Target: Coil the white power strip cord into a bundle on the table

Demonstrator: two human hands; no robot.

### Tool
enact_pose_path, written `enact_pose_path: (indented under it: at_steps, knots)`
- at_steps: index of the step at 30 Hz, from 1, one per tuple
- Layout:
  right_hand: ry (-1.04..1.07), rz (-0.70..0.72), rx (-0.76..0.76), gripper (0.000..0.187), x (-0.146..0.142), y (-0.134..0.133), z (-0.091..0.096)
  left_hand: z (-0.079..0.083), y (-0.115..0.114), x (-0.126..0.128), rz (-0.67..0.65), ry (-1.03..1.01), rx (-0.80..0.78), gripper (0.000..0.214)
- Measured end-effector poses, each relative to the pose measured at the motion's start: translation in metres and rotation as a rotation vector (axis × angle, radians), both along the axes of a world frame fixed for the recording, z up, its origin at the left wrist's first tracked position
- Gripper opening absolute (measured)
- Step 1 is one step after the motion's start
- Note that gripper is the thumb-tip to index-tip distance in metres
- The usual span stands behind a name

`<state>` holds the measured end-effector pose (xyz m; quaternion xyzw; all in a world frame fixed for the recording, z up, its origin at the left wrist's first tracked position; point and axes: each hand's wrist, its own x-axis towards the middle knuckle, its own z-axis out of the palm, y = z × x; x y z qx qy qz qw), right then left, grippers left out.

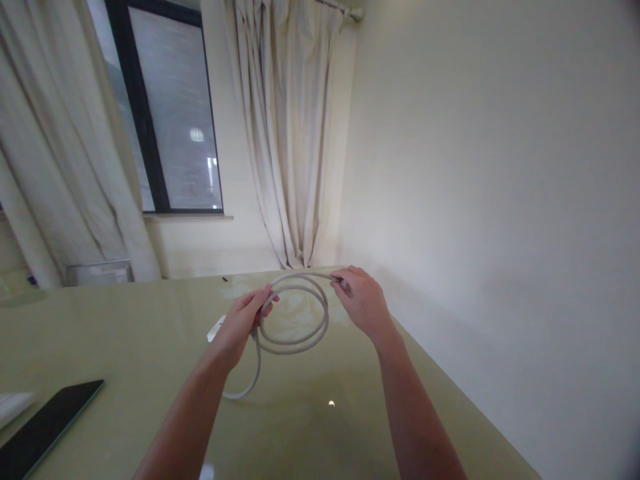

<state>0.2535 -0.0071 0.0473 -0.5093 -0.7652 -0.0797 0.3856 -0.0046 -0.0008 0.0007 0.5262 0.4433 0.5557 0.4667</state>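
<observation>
A pale grey cable [295,348] hangs in round loops between my two hands, above the glossy table [300,433]. On the left side of the loops, my left hand [249,315] is closed around the cable. My right hand [363,297] pinches the cable at the upper right, where a stretch runs over from the coil. From below my left hand a loose length curves down and passes behind my left forearm. A small white piece [216,328] shows just behind my left hand; whether it joins the cable I cannot tell.
At the lower left lies a flat black panel [50,427], beside a white object [14,407] cut off by the frame. A bare wall [480,267] runs along the table's right edge. Curtains [295,133] and a dark-framed window [175,113] stand behind the table.
</observation>
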Motion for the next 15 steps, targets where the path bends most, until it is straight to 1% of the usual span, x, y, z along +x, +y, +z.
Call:
enact_pose_path:
  at_steps: [2, 4, 6, 7, 8, 9, 11, 13, 15]
  knots:
    - [0.038, 0.033, 0.071, 0.018, -0.001, 0.001, -0.001, 0.001, -0.002, -0.001, -0.116, -0.041, -0.091, 0.061]
    - [0.03, 0.053, 0.127, 0.018, -0.004, 0.001, -0.002, 0.001, -0.005, 0.0, -0.29, -0.094, -0.178, 0.067]
    - [-0.008, 0.087, 0.159, 0.017, -0.009, 0.001, -0.003, -0.002, -0.006, 0.003, -0.444, -0.135, -0.22, 0.067]
    - [-0.028, 0.112, 0.169, 0.016, -0.012, 0.001, -0.004, -0.004, -0.006, 0.005, -0.478, -0.139, -0.22, 0.064]
    - [-0.045, 0.136, 0.182, 0.015, -0.015, 0.0, -0.004, -0.007, -0.006, 0.008, -0.476, -0.131, -0.213, 0.058]
    - [-0.059, 0.156, 0.2, 0.014, -0.019, -0.001, -0.004, -0.009, -0.005, 0.011, -0.438, -0.116, -0.204, 0.052]
    - [-0.087, 0.185, 0.242, 0.013, -0.024, -0.003, -0.004, -0.013, -0.003, 0.017, -0.319, -0.101, -0.175, 0.043]
    - [-0.129, 0.213, 0.251, 0.011, -0.027, -0.007, -0.003, -0.014, 0.0, 0.021, -0.22, -0.144, -0.121, 0.041]
    - [-0.194, 0.231, 0.201, 0.011, -0.029, -0.01, -0.002, -0.012, 0.003, 0.021, -0.127, -0.241, -0.033, 0.04]
